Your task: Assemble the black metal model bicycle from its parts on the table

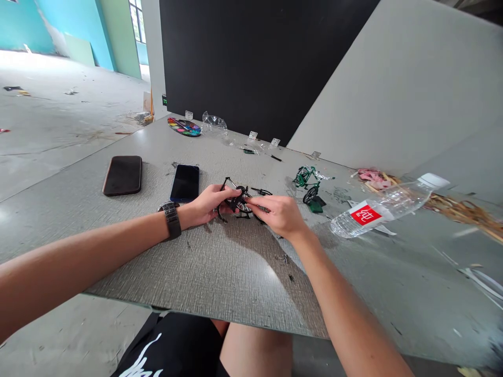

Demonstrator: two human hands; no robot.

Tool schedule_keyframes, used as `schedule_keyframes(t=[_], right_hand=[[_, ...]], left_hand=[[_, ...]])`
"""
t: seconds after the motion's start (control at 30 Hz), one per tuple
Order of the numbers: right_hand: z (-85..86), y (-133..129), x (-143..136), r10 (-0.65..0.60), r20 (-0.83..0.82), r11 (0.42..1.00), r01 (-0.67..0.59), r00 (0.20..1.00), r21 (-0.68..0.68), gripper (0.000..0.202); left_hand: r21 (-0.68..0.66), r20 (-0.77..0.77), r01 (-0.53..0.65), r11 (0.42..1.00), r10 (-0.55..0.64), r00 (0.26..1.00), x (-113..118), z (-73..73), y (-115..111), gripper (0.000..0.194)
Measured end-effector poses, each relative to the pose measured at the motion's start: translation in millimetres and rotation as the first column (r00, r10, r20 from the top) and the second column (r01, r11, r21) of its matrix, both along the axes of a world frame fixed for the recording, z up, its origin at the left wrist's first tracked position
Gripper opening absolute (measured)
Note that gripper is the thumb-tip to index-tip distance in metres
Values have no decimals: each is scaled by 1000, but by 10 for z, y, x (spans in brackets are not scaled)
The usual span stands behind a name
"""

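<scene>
Over the middle of the table, my left hand (216, 201) is closed on a black miniature bicycle (244, 200), thumb on top near its wheel. From the other side, my right hand (277, 209) pinches at the same bicycle by its spoked wheel. Whether a separate small part sits between those fingertips is too small to tell. Some of the bicycle's frame is hidden behind my fingers. A small black piece (261, 191) lies just beyond my right fingers. To the right, a green miniature bicycle (308, 180) stands on the table.
Two phones, one dark (123, 175) and one blue-edged (185, 182), lie left. A paint palette (184, 127) and clear plastic packaging (215, 123) are at the back. A water bottle (389, 207) lies right. Small bits (285, 258) lie nearer. A black panel (243, 63) rises behind.
</scene>
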State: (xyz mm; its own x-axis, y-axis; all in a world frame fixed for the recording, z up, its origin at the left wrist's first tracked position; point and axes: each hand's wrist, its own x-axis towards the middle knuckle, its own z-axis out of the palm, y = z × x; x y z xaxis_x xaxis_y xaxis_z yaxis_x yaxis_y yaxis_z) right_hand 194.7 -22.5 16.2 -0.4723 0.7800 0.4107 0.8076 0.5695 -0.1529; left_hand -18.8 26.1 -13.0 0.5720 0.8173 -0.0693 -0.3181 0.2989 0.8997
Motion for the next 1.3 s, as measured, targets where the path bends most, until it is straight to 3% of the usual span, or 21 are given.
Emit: schedule_keyframes(t=[0.1, 0.2, 0.33, 0.47, 0.57, 0.73, 0.97, 1.13, 1.3], right_hand=[[-13, -12, -54, -19, -43, 1000, 19, 999, -4, 28], [-34, -10, -119, -97, -194, 995, 90, 976, -44, 27], [-50, 13, -166, -257, -444, 957, 160, 858, -243, 39], [-43, 35, -172, -333, -494, 861, 44, 804, -507, 50], [-36, 40, -173, -327, -526, 816, -47, 785, -577, 44], [-64, 53, -162, -345, -506, 815, -15, 791, -579, 42], [-67, 29, -183, -322, -464, 846, 30, 825, -533, 36], [35, -39, -218, -299, -508, 920, 103, 808, -378, 35], [46, -40, -187, -269, -507, 945, 124, 819, -302, 34]], left_hand=[[9, -1, -10, 1000, 10, 1000, -6, 2, -4, 24], [17, -23, -1, 1000, 1, 1000, -8, 20, -23, 26], [47, -28, -6, 999, 8, 1000, -7, 32, -44, 29], [100, -11, -9, 995, 10, 1000, -5, 29, -57, 28], [136, -27, -4, 991, 7, 1000, -3, 48, -79, 27], [166, -33, 9, 986, -4, 999, 12, 66, -100, 25], [216, -54, -26, 976, 38, 998, 46, -15, -56, 30], [256, -29, -166, 952, 179, 983, 57, -42, -27, 31], [412, -58, -248, 877, 297, 953, 50, -43, 12, 33]])
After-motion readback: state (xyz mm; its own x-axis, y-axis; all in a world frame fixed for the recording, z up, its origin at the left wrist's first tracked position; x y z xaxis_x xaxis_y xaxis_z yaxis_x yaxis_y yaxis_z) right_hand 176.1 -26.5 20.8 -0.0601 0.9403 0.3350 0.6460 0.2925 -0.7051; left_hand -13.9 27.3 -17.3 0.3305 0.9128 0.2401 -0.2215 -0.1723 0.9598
